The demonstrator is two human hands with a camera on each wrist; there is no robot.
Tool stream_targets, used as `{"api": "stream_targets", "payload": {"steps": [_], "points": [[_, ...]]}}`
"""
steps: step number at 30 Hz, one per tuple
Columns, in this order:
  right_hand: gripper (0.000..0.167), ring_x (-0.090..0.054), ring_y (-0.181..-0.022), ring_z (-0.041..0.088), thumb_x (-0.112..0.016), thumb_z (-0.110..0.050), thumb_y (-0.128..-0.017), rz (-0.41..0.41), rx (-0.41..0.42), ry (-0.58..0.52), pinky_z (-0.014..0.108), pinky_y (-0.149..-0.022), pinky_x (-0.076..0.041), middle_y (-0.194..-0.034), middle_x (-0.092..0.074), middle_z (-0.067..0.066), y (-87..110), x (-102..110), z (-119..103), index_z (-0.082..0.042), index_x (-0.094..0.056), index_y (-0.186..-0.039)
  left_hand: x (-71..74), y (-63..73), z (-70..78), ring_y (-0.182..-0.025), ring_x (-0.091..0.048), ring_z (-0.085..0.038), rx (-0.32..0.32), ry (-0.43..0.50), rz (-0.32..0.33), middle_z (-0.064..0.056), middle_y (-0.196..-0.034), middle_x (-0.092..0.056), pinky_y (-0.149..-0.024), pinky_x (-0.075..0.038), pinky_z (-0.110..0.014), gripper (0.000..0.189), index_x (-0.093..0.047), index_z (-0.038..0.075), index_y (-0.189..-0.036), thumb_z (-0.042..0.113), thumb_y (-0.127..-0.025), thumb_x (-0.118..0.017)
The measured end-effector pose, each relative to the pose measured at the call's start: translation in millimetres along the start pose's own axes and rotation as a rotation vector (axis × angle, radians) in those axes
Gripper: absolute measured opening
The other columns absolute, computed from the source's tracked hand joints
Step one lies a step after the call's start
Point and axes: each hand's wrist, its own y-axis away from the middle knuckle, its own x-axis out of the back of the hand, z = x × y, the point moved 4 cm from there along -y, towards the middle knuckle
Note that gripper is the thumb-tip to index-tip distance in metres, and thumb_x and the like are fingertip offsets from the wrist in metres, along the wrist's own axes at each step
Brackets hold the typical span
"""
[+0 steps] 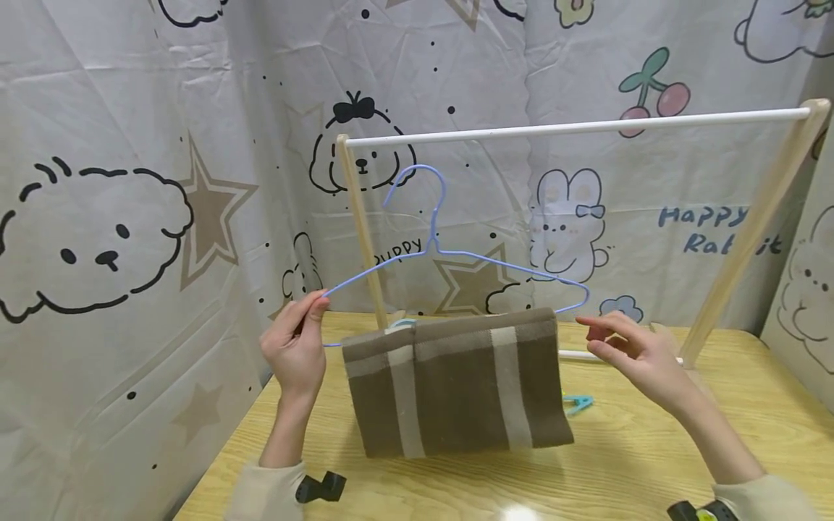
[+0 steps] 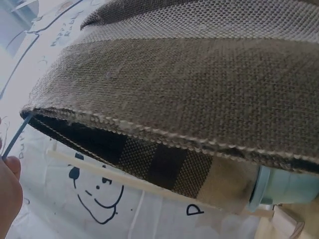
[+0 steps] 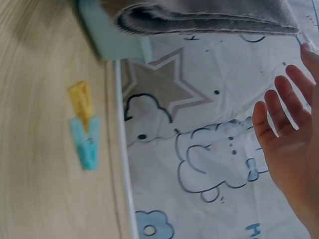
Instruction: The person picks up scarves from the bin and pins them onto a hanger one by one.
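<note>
My left hand [image 1: 296,347] pinches the left corner of a thin blue clothes hanger [image 1: 495,259] between thumb and fingers. A brown woven cloth [image 1: 456,391] with pale stripes hangs folded over the hanger's lower bar. In the left wrist view the cloth [image 2: 189,84] fills the top, and its fold gapes around the bar. My right hand [image 1: 638,354] is just off the hanger's right end, fingers slightly bent and holding nothing. The right wrist view shows that hand [image 3: 294,144] with fingers spread apart, below the cloth's folded edge [image 3: 224,20].
Behind the hanger stands a rack with a white top rail [image 1: 573,129] and wooden posts [image 1: 749,239]. A pale green container [image 2: 289,185] is behind the cloth. On the wooden table [image 1: 456,492] lie a teal clothes peg [image 3: 85,149] and a yellow one [image 3: 80,97]. A printed curtain [image 1: 247,87] surrounds it.
</note>
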Motion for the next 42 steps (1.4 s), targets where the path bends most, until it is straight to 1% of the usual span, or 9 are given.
{"api": "stream_targets", "payload": {"steps": [4,8,14,21,28,31,34,38,42], "points": [[0.038,-0.055,-0.091,0.005,-0.064,-0.001,-0.095,-0.042,-0.04,0.001,0.017,-0.073,-0.048,-0.101,-0.058,-0.005,4.7,-7.8,15.9,-0.009,-0.062,-0.131,1.6,1.9,-0.4,-0.055,-0.038,0.001,-0.015,-0.018,0.01,-0.001,-0.067,-0.064,-0.052,-0.029,-0.013,0.009,-0.077,-0.005,-0.091,-0.004,-0.082,-0.075],[0.035,-0.055,-0.091,0.003,-0.065,-0.007,-0.095,-0.074,-0.078,0.047,0.016,-0.075,-0.049,-0.103,-0.06,-0.005,10.8,-12.5,31.8,-0.011,-0.063,-0.13,2.0,6.8,-2.4,-0.054,-0.036,0.0,-0.021,-0.027,0.011,-0.011,-0.062,-0.059,-0.052,-0.029,-0.013,0.01,-0.077,-0.006,-0.091,-0.006,-0.081,-0.075],[0.033,-0.056,-0.089,0.002,-0.066,-0.012,-0.096,-0.117,-0.124,0.108,0.019,-0.074,-0.051,-0.1,-0.062,-0.002,19.1,-18.7,53.7,-0.013,-0.064,-0.129,2.6,17.1,-8.3,-0.054,-0.037,-0.002,-0.027,-0.032,0.023,-0.017,-0.059,-0.057,-0.052,-0.029,-0.013,0.011,-0.076,-0.008,-0.09,-0.009,-0.079,-0.076],[0.033,-0.057,-0.088,0.003,-0.067,-0.012,-0.095,-0.152,-0.137,0.086,0.022,-0.072,-0.052,-0.101,-0.064,0.003,26.0,-28.5,70.8,-0.012,-0.064,-0.128,5.6,23.9,-14.6,-0.055,-0.038,-0.002,-0.035,-0.024,0.041,-0.017,-0.058,-0.055,-0.053,-0.029,-0.012,0.011,-0.076,-0.009,-0.089,-0.006,-0.079,-0.077],[0.032,-0.057,-0.089,0.001,-0.068,-0.014,-0.094,-0.16,-0.173,0.094,0.023,-0.072,-0.052,-0.101,-0.064,-0.005,36.0,-34.6,82.3,-0.008,-0.065,-0.126,0.5,23.9,-15.0,-0.053,-0.036,-0.004,-0.051,-0.015,0.015,-0.014,-0.057,-0.055,-0.053,-0.029,-0.014,0.01,-0.077,-0.006,-0.09,0.0,-0.082,-0.077],[0.034,-0.055,-0.091,0.0,-0.069,-0.016,-0.094,-0.172,-0.201,0.101,0.022,-0.073,-0.051,-0.108,-0.066,0.001,41.5,-38.0,88.4,-0.006,-0.065,-0.126,-2.9,24.1,-14.6,-0.053,-0.037,-0.004,-0.053,-0.008,0.005,-0.015,-0.058,-0.056,-0.052,-0.029,-0.015,0.01,-0.078,-0.005,-0.09,-0.002,-0.081,-0.077],[0.034,-0.054,-0.091,-0.001,-0.071,-0.016,-0.092,-0.155,-0.213,0.115,0.022,-0.073,-0.05,-0.113,-0.066,0.006,44.4,-40.2,94.3,-0.006,-0.067,-0.124,-4.9,25.0,-15.1,-0.053,-0.036,-0.004,-0.05,-0.003,0.0,-0.016,-0.058,-0.056,-0.053,-0.029,-0.016,0.01,-0.078,-0.005,-0.09,-0.004,-0.08,-0.076],[0.033,-0.055,-0.089,0.001,-0.073,-0.015,-0.09,-0.132,-0.212,0.121,0.022,-0.072,-0.049,-0.112,-0.066,0.006,44.5,-41.2,99.2,-0.007,-0.068,-0.122,-4.9,26.0,-15.5,-0.054,-0.036,-0.004,-0.042,-0.016,0.005,-0.015,-0.057,-0.055,-0.053,-0.029,-0.015,0.01,-0.077,-0.005,-0.091,-0.003,-0.08,-0.077],[0.034,-0.055,-0.091,0.003,-0.072,-0.016,-0.091,-0.166,-0.208,0.097,0.022,-0.073,-0.05,-0.114,-0.066,0.009,44.3,-42.4,102.6,-0.007,-0.067,-0.123,-2.4,26.4,-15.1,-0.054,-0.036,-0.005,-0.042,-0.031,0.024,-0.013,-0.057,-0.053,-0.053,-0.029,-0.015,0.012,-0.077,-0.006,-0.09,0.003,-0.082,-0.077]]}}
